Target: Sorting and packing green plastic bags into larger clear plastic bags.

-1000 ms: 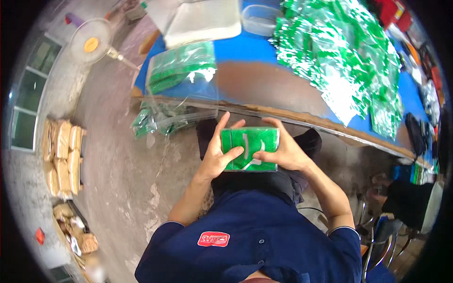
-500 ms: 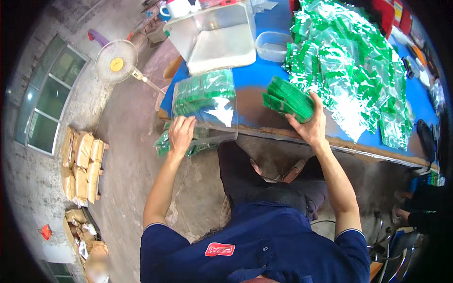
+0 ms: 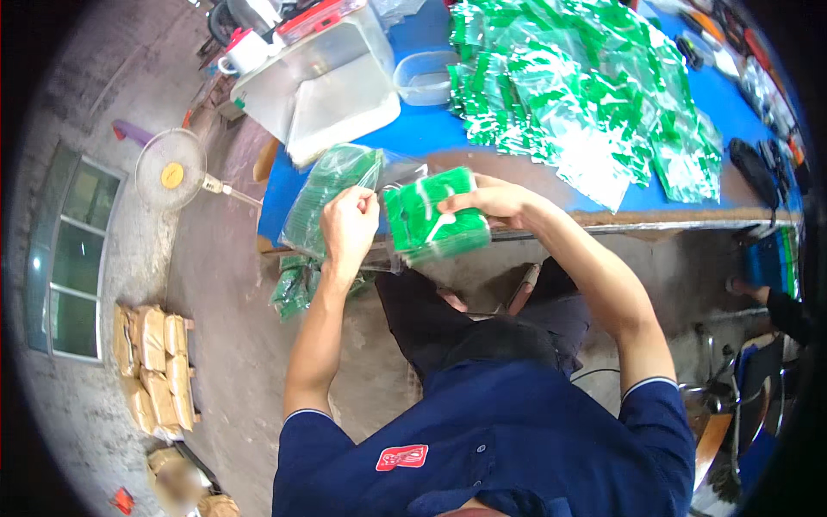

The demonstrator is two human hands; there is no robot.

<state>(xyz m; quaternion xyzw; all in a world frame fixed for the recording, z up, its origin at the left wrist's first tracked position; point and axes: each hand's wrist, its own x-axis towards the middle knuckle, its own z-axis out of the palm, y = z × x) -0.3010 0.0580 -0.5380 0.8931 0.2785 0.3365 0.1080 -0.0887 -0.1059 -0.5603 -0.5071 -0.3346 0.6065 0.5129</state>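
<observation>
My right hand (image 3: 491, 202) grips a thick stack of green packets (image 3: 433, 226), thumb across its front face and fingers behind. Beside it, my left hand (image 3: 349, 222) is closed in a pinch on the edge of a clear plastic bag (image 3: 379, 164). Rows of green packets (image 3: 332, 185) fill the left part of that bag, which lies at the table's front edge. The stack is held close to the bag's right side; whether it touches the plastic I cannot tell. A large heap of green and clear packets (image 3: 568, 95) covers the table's far right.
A metal bin (image 3: 340, 108) and a clear plastic tub (image 3: 426, 79) stand on the blue table (image 3: 413, 129). More green bags (image 3: 293, 289) sit below its front left edge. A standing fan (image 3: 172, 170) is at the left. Brown sacks (image 3: 155, 370) are stacked along the wall.
My right hand has brought the stack leftward to the bag and turned its broad face toward me. My left hand has shifted up the bag, pulling its edge. The view has turned slightly.
</observation>
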